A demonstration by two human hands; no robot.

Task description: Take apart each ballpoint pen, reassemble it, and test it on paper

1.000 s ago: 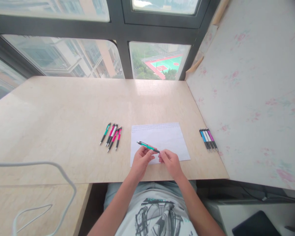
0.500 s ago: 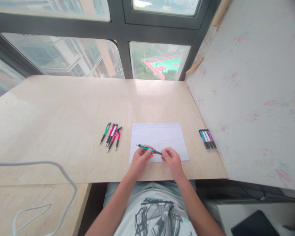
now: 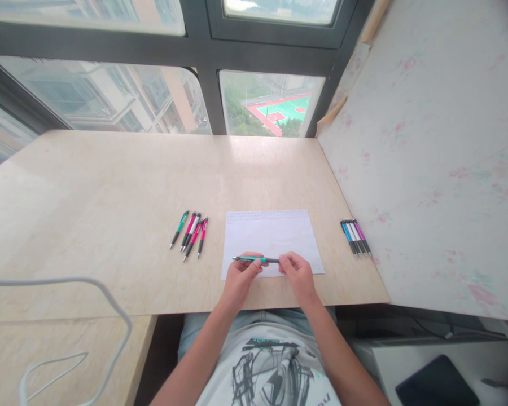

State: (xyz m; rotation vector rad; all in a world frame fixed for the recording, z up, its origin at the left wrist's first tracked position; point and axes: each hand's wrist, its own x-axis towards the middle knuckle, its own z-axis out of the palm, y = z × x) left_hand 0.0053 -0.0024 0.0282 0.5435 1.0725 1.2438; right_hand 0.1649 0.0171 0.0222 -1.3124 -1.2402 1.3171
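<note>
A teal and black pen (image 3: pixel 254 259) lies level between both my hands, just above the near edge of a white sheet of paper (image 3: pixel 275 234). My left hand (image 3: pixel 239 279) is closed round the pen's middle. My right hand (image 3: pixel 297 275) pinches its dark tip end. Faint writing runs along the sheet's far edge.
Several pens, pink, teal and white (image 3: pixel 190 231), lie in a loose group left of the paper. Several more, blue, white and purple (image 3: pixel 354 237), lie in a row at the right by a pale stained wall panel (image 3: pixel 427 158). A white wire frame (image 3: pixel 68 316) sits at lower left.
The pen has turned from slanting to nearly level, and both hands have shifted slightly towards me along the paper's near edge.
</note>
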